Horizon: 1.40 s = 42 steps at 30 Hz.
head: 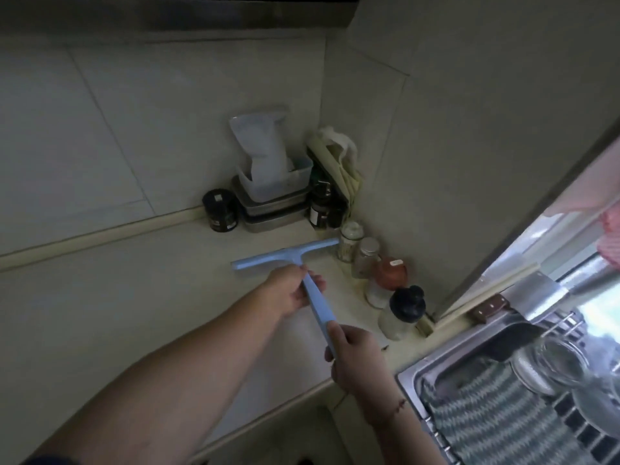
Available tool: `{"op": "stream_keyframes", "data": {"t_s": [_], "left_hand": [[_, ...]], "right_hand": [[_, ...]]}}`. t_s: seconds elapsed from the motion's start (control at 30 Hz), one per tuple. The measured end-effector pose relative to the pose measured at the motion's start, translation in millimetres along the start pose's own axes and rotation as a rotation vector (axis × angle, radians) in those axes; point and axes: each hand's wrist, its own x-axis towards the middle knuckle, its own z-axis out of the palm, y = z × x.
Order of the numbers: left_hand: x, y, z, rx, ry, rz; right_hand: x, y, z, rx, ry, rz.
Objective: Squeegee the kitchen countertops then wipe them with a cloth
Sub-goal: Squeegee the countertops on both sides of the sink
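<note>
1. A pale blue squeegee (288, 256) lies with its blade on the beige countertop (117, 297), its handle running back toward the person.
2. The left hand (292, 290) curls its fingers round the handle just behind the blade.
3. The right hand (355, 357) grips the handle's near end, fingers wrapped round it.
4. The blade's right tip sits just beside a row of spice jars (369, 260) against the wall.
5. Behind the squeegee, in the corner, stand a dark jar (221, 211), stacked metal tins (271, 209) and a white tub (268, 182).
6. Right of the squeegee is a steel sink (412, 374) holding a striped cloth (486, 414) and glassware (553, 364).
</note>
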Motion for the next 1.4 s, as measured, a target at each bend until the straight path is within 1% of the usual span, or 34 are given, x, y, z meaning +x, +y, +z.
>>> {"op": "stream_keyframes", "data": {"t_s": [0.07, 0.17, 0.3, 0.43, 0.53, 0.7, 0.87, 1.0, 1.13, 1.23, 1.4], "left_hand": [[20.6, 12.2, -1.8, 0.004, 0.018, -0.021], [45.5, 24.2, -3.9, 0.016, 0.063, -0.031], [67.8, 39.0, -4.9, 0.007, 0.102, -0.003], [84.1, 48.3, -8.3, -0.002, 0.140, 0.023], [86.5, 44.0, -10.3, 0.052, 0.150, 0.005], [71.8, 17.3, -3.4, 0.089, 0.157, -0.065], [43.2, -22.6, 3.9, 0.110, 0.116, -0.127], [17.6, -52.8, 6.2, 0.122, 0.078, -0.143], [-4.6, -83.6, 10.3, 0.149, 0.061, -0.165], [-20.1, -102.1, 16.2, 0.157, 0.045, -0.176], [-41.1, -127.0, 22.7, 0.178, 0.020, -0.192]], "right_hand": [[25.9, -7.3, 1.1, -0.006, -0.033, 0.022], [58.0, -7.9, 6.0, -0.021, -0.068, -0.005], [94.0, -11.6, 15.4, -0.013, -0.075, 0.018], [117.0, -15.1, 20.8, -0.057, -0.083, -0.020], [119.3, -2.5, 28.2, 0.012, -0.099, 0.078], [90.5, 22.5, 19.3, 0.018, -0.102, 0.136], [40.7, 47.9, -1.1, -0.108, -0.068, 0.063], [-0.6, 62.2, -11.0, -0.137, -0.006, 0.036], [-35.0, 81.3, -21.3, -0.191, -0.007, 0.060], [-54.1, 93.6, -30.1, -0.143, 0.019, 0.100], [-84.0, 107.6, -43.3, -0.148, 0.049, 0.136]]}}
